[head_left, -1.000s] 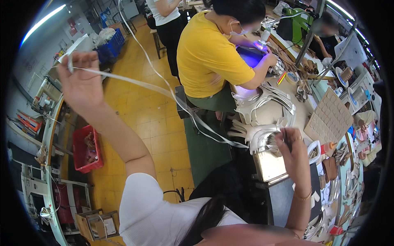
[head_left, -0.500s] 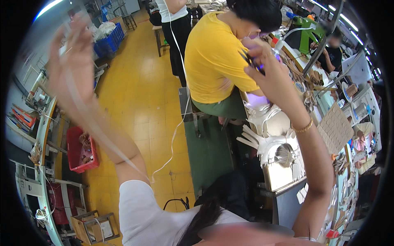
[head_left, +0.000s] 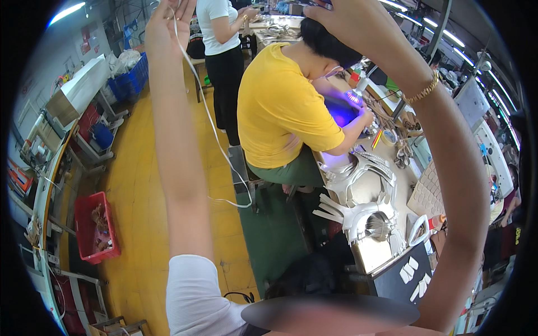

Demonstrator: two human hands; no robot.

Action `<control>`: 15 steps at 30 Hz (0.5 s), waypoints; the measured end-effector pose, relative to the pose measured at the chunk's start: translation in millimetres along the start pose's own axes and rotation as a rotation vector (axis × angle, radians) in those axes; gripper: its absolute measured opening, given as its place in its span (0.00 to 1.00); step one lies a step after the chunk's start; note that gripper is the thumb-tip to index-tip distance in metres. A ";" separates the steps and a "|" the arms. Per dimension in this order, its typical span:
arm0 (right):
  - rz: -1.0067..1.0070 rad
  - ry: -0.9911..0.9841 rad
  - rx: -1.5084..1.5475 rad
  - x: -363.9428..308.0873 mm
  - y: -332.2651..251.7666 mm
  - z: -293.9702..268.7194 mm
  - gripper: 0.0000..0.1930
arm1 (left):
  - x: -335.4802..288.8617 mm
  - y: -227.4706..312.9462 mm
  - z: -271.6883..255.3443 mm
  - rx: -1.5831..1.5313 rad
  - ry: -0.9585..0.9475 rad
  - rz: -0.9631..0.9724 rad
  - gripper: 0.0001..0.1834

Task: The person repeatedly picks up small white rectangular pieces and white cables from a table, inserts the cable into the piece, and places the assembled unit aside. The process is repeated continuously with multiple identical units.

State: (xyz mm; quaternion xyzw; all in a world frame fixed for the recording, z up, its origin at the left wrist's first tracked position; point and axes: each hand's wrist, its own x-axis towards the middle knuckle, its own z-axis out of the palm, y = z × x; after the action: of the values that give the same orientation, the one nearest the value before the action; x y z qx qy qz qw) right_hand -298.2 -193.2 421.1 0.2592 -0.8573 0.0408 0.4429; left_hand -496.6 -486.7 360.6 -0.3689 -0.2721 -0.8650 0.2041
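My left hand point(head_left: 172, 18) is raised at the top edge, partly cut off, with a thin white cord point(head_left: 210, 115) in its fingers. From there the cord hangs past my forearm and loops low over the walkway. My right hand point(head_left: 350, 21) is also lifted to the top edge, above the head of a seated person in a yellow shirt point(head_left: 283, 106). Its fingers are closed and mostly out of the picture. Part of a small dark object point(head_left: 320, 3) shows at them, too little to name.
Beside the seated person, a bench point(head_left: 372, 255) carries pale cut strap pieces point(head_left: 361, 215) and a lamp point(head_left: 354, 96) with violet light. Another person point(head_left: 221, 61) stands farther back. On the left are a red crate point(head_left: 96, 227) and a blue crate point(head_left: 128, 84).
Both hands have moved up toward the top edge. The left arm has straightened and shifted right, and the cord no longer lies along it. The seated person's arm and lamp now show.
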 end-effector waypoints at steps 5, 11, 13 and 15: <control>-0.013 0.063 -0.228 45.7 -14.5 -10.4 0.14 | -44.6 28.8 39.3 0.228 0.005 0.056 0.21; -0.445 0.509 -0.471 111.5 -29.5 -12.1 0.11 | -76.0 50.1 88.1 0.256 -0.026 0.116 0.22; -0.478 0.559 -0.526 126.9 -35.1 -12.5 0.11 | -85.3 51.3 99.0 0.267 -0.051 0.139 0.22; -0.481 0.564 -0.551 134.5 -41.1 -10.7 0.11 | -93.7 51.4 108.6 0.280 -0.086 0.166 0.22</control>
State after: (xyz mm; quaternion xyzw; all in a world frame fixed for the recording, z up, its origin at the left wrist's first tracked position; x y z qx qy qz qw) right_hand -334.2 -280.3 526.0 0.3023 -0.5978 -0.2236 0.7080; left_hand -350.5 -444.5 369.9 -0.3945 -0.3674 -0.7822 0.3123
